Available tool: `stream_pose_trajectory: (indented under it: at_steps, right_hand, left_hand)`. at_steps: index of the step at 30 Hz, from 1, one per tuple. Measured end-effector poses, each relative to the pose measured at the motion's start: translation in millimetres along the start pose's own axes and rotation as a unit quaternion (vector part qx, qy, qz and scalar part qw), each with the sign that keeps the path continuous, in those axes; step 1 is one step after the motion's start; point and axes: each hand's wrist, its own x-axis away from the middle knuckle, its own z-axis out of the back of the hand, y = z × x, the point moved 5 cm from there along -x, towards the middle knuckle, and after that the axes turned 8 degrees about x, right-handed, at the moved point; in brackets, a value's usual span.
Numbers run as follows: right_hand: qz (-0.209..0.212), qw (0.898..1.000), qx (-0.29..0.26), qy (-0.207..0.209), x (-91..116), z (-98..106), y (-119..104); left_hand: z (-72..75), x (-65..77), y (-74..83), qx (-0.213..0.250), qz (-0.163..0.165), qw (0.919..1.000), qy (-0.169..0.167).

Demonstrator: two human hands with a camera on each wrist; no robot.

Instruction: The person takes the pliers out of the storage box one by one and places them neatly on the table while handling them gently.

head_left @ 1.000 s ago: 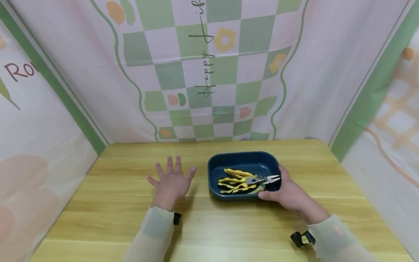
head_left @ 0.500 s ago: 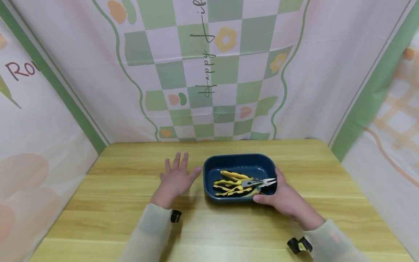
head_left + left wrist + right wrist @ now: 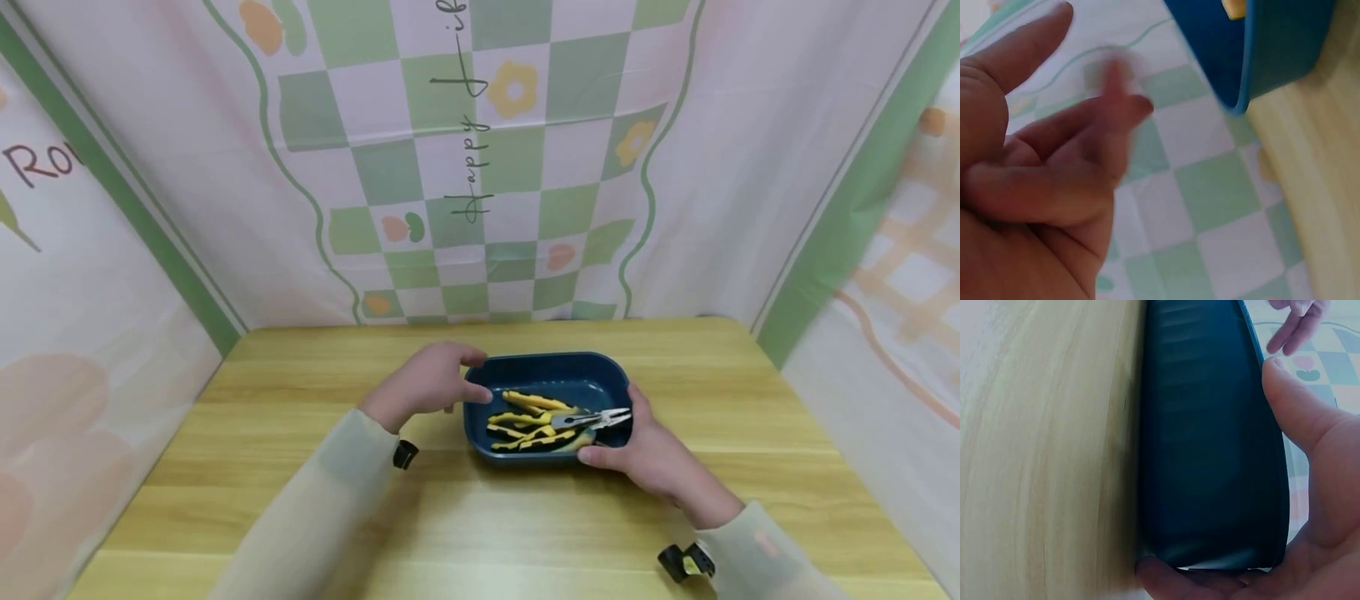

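A dark blue rectangular plastic bin (image 3: 540, 459) sits on the table in the head view. Inside lie several pliers (image 3: 573, 419) with yellow-and-black handles, their metal noses toward the right end. My right hand (image 3: 660, 458) grips that end, thumb on the front rim and fingers round the outer wall. At the opposite end my left hand (image 3: 427, 379) hovers close by, its thumb and a finger overlapping the left rim. In the left wrist view its loosely bent, blurred fingers (image 3: 1041, 122) stand apart from the bin wall (image 3: 1288, 50) and hold nothing.
The wooden table (image 3: 480, 533) has its back edge against a green-and-white checked curtain (image 3: 510, 158). Patterned cloth also hangs on the left and right. A small black device (image 3: 406, 454) is worn at the left wrist, another (image 3: 686, 562) at the right.
My right hand and the bin shifted slightly left, then stayed put. My left hand moved right to the bin's left end and turned inward, its spread fingers now loosely bent.
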Motion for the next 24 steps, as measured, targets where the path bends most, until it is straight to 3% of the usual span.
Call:
stream_pose_trajectory:
  at_steps: [3, 6, 11, 16, 24]
  right_hand:
    - [0.006, 1.000, 0.005, 0.003, -0.1, 0.2, -0.6]
    - [0.010, 1.000, 0.004, 0.006, -0.4, -0.2, -0.3]
    - [0.012, 1.000, 0.003, 0.005, -1.2, -0.9, 1.2]
    - [0.008, 1.000, 0.013, 0.005, -2.1, -0.5, 3.7]
    - [0.005, 1.000, 0.015, 0.006, -2.4, -1.1, 3.9]
  left_hand:
    - [-11.1, -9.7, 1.8, 0.008, 0.000, 0.9991, -0.042]
    - [-21.4, -17.6, 5.2, -0.015, -0.015, 0.9968, -0.077]
    - [-34.3, -26.6, 8.8, -0.019, -0.027, 0.9928, -0.115]
    - [-47.0, -35.1, 13.6, 0.000, -0.020, 0.9907, -0.134]
    - [-60.4, -45.8, 18.4, -0.075, 0.013, 0.9887, -0.129]
